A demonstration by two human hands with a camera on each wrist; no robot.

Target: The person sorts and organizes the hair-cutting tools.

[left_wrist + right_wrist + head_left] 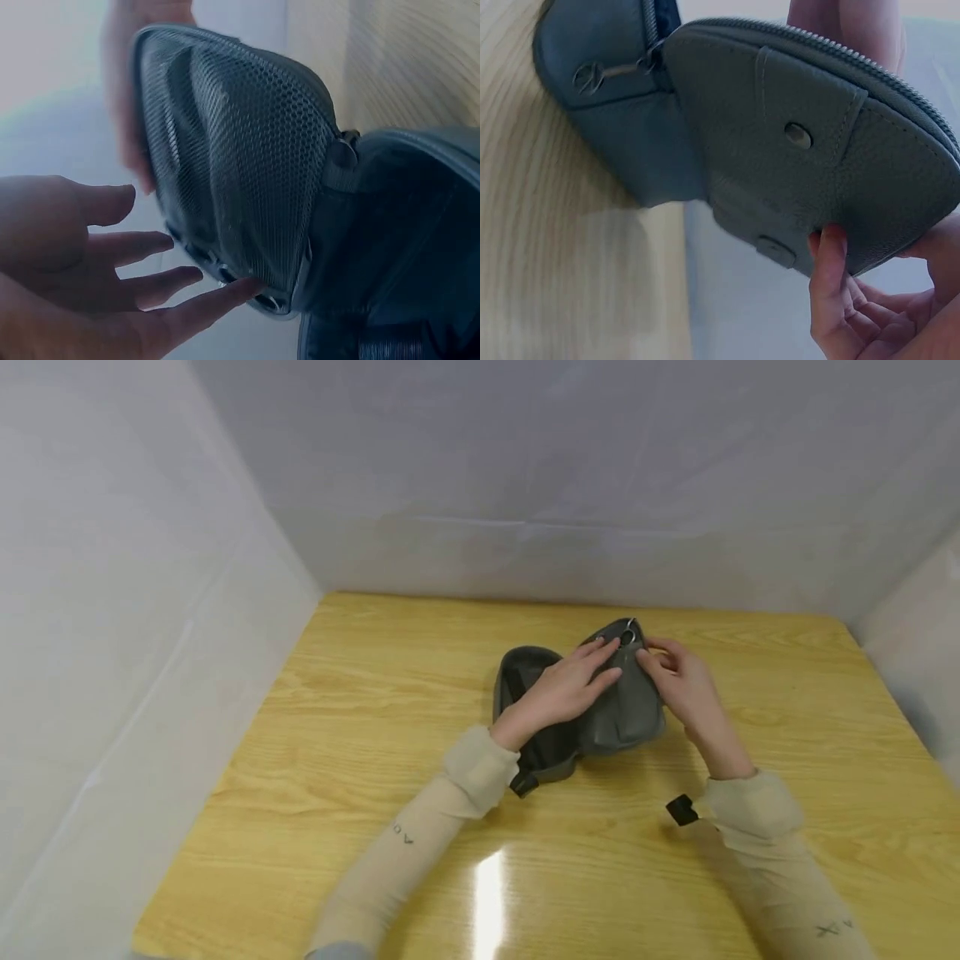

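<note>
Toward the far middle of the wooden table [360,827], nearer its back edge than its front: a grey zip-around case [626,714], unzipped and spread open, one half flat on the wood, the other half raised.

Left hand [564,687] across the open case, fingers straight and loosely spread, tips at the raised half's inner face and rim; nothing gripped. From the left wrist view, a black mesh pocket [240,150] lining that raised half, the fingertips [244,287] just touching its lower edge at the zip.

Right hand [684,681] on the outer side of the raised half, fingers curled round its edge, thumb and fingers holding the shell. From the right wrist view, pebbled grey outer skin with two round metal snaps [797,135], zipper teeth along the rim, and a ring-shaped zip pull [591,76] hanging at the hinge end.

Beige sleeves [420,835] on both forearms, each with a small black strap end [681,810] near the cuff.

White sheeting [135,610] as walls along the left, back and right edges of the table; a bright glare patch near the front edge.
</note>
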